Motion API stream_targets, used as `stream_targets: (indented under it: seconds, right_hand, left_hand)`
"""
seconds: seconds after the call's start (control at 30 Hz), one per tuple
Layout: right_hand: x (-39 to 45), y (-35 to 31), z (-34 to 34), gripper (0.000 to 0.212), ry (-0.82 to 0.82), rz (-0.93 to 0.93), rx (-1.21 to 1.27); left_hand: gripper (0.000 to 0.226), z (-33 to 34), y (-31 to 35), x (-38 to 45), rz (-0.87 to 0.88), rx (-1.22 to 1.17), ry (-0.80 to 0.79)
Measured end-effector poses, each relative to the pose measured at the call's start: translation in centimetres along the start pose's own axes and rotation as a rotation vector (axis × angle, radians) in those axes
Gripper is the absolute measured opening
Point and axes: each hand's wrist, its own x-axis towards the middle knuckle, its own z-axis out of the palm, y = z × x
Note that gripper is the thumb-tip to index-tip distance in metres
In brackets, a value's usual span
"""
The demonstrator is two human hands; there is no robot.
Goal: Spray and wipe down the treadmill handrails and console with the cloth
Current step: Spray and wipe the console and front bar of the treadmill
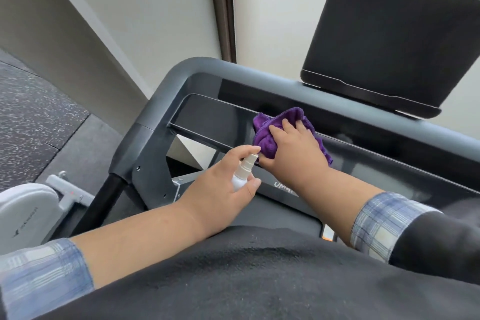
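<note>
My right hand (293, 148) presses the purple cloth (267, 135) flat on the console (223, 122); I should rub slowly. My left hand (226, 176) grips the spray bottle (242, 173).

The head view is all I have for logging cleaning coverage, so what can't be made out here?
- Console: its right end is cut off by the frame edge.
- Spray bottle: body hidden inside the left hand.
- Surface under the purple cloth: covered by cloth and right hand.
- Lettering: partly hidden by the right forearm.

Cloth (270, 135) on console (207, 117), screen (384, 41) behind, spray bottle (241, 176) left.
</note>
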Motion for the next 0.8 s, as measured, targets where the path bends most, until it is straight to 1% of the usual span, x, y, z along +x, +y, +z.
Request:
stream_targets:
  seconds: [0.3, 0.43, 0.57, 0.67, 0.8]
  right_hand:
    - [5.6, -9.3, 0.8, 0.076, 0.021, -0.068, -0.037]
    - [8.0, -12.9, 1.1, 0.075, 0.008, -0.125, -0.072]
    - [10.0, -16.0, 1.2, 0.080, -0.031, -0.175, -0.104]
    - [10.8, -17.3, 1.4, 0.081, -0.037, -0.191, -0.112]
    - [10.0, -16.3, 1.3, 0.077, -0.026, -0.205, -0.056]
  left_hand:
    - [0.044, -7.0, -5.8, -3.0, -0.066, -0.023, 0.064]
    - [0.047, -8.9, -7.8, -4.4, -0.112, -0.032, 0.118]
    - [0.050, -9.6, -8.8, -5.1, -0.125, -0.063, 0.128]
    - [0.045, -9.6, -8.8, -4.9, -0.116, -0.082, 0.114]
    - [0.047, -9.2, -8.1, -4.0, -0.076, -0.066, 0.068]
